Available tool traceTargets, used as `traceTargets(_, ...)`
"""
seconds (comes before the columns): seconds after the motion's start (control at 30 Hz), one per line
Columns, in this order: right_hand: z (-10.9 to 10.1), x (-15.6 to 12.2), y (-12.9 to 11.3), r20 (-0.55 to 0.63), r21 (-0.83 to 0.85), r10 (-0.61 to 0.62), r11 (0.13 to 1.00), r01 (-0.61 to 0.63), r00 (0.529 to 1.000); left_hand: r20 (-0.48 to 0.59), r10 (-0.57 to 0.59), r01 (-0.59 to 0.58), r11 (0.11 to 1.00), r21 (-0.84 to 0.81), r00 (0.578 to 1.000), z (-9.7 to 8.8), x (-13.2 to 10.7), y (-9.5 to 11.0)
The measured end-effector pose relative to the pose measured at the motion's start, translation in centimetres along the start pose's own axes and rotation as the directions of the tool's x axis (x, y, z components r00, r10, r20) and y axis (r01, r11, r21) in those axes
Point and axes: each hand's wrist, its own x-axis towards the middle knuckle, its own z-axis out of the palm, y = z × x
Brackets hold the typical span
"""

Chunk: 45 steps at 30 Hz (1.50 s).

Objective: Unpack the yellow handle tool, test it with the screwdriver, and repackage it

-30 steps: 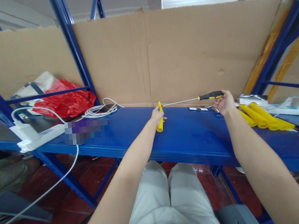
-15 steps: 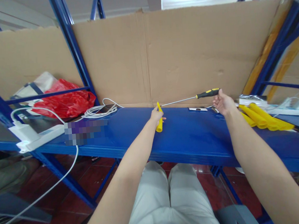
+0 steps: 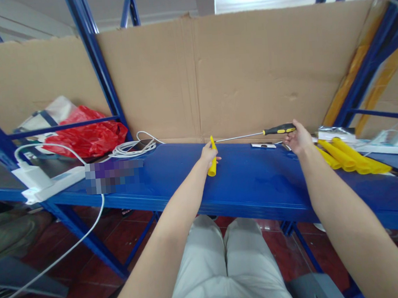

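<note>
My left hand [image 3: 208,154] is closed around a yellow tapered plastic piece [image 3: 213,165], holding it upright over the blue shelf [image 3: 250,181]. My right hand [image 3: 297,137] grips the black-and-yellow handle of a long screwdriver [image 3: 279,129]. Its thin metal shaft runs left, and the tip meets the top of the yellow piece.
More yellow tapered pieces [image 3: 349,156] lie on the shelf to the right. A small white part [image 3: 263,146] lies near the cardboard back wall [image 3: 248,71]. At the left are a coiled white cable [image 3: 132,148], a white power strip [image 3: 46,184] and a red bag [image 3: 85,132].
My right hand and the screwdriver handle rose slightly, then came back down. My left hand and the yellow piece stayed in place.
</note>
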Motion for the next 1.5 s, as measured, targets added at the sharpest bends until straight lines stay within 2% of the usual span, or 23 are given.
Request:
traceTargets(0.17,0.1,-0.5,-0.4,0.050,0.072,-0.026,0.997,0.022,0.998,0.007,-0.001,0.001,1.000,-0.004,1.000,0.0,-0.2,0.1)
traceTargets(0.33,0.2,-0.4,-0.3,0.088,0.056,-0.054,0.997,0.049,0.995,0.012,-0.012,0.012,1.000,-0.012,1.000,-0.1,-0.3,0.2)
traceTargets(0.53,0.2,-0.2,-0.2,-0.018,0.082,-0.001,0.997,0.003,1.000,0.015,-0.021,0.021,1.000,-0.004,1.000,-0.1,-0.2,0.2)
traceTargets(0.73,0.5,-0.9,-0.4,-0.049,0.092,0.068,0.994,-0.063,0.996,0.022,-0.020,0.020,1.000,0.000,1.000,-0.1,-0.1,0.2)
traceTargets(0.9,0.8,-1.6,-0.6,-0.003,0.108,0.058,0.992,-0.057,0.998,0.023,-0.020,0.020,1.000,0.002,1.000,-0.1,-0.4,0.3)
traceTargets(1.07,0.1,-0.6,-0.4,-0.008,0.102,0.028,0.994,-0.027,1.000,0.017,-0.009,0.009,1.000,0.003,1.000,-0.1,-0.5,0.3)
traceTargets(1.33,-0.1,0.4,0.0,0.050,0.066,-0.050,0.997,0.047,0.997,0.027,-0.006,0.006,1.000,0.009,1.000,0.0,-0.3,0.2)
traceTargets(1.5,-0.1,0.4,0.1,-0.014,0.057,-0.041,0.997,0.042,0.999,0.033,-0.006,0.006,1.000,0.009,0.999,0.0,-0.3,0.2)
